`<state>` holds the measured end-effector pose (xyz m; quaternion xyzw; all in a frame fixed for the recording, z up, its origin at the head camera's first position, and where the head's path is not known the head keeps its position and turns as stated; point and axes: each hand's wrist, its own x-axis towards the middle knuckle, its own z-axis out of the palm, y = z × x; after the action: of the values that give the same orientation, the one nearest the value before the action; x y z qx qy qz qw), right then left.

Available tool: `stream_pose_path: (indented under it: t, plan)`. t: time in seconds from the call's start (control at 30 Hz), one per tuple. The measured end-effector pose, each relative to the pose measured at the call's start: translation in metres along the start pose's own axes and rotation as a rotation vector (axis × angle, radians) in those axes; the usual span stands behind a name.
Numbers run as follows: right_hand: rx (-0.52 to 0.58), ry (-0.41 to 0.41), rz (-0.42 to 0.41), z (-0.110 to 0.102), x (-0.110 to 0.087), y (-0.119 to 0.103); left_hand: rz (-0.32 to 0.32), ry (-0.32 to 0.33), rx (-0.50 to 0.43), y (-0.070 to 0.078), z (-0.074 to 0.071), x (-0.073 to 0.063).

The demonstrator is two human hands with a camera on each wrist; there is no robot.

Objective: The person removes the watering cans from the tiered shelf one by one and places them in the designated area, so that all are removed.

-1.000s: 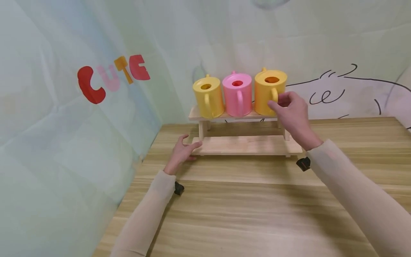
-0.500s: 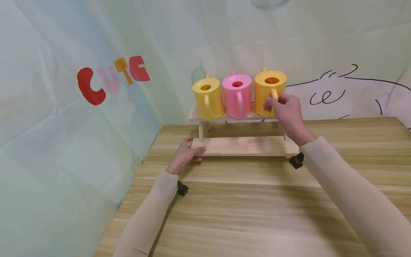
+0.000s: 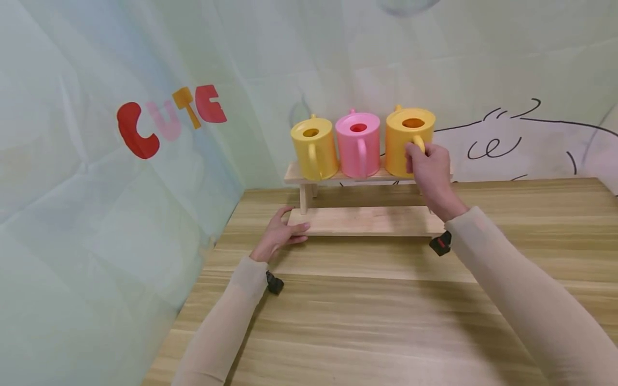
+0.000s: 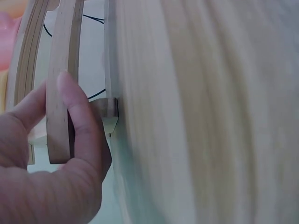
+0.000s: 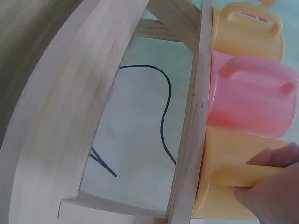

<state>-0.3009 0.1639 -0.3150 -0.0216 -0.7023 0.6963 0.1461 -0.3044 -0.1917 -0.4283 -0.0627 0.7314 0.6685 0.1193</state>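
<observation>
A two-tier wooden rack stands near the back of the table. Three mugs sit in a row on its upper board: a yellow mug at left, a pink mug in the middle and an orange-yellow mug at right. Each has a top with a round hole, and the handles face me. My right hand pinches the handle of the orange-yellow mug between thumb and fingers. At the left end of the lower board, my left hand grips the wood, thumb and fingers on opposite faces.
The wood-grain table extends in front of the rack. Behind stands a pale fabric backdrop with line drawings, and at left hangs cloth with coloured letters. Black wrist cameras sit under both sleeves.
My left hand has moved right onto the lower board's end and taken hold. My right fingers have closed round the orange-yellow mug's handle, and that mug has shifted slightly right.
</observation>
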Motion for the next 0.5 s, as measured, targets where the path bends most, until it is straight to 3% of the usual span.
stream_pose_path:
  t: [0.23,0.5]
  plan:
    - [-0.043,0.126,-0.041,-0.002,-0.002,0.003,-0.018,-0.030,-0.018,0.000,-0.003,-0.001]
    - [-0.047,0.179,-0.054,-0.011,-0.004,0.000,-0.021,-0.039,-0.043,0.002,-0.004,-0.001]
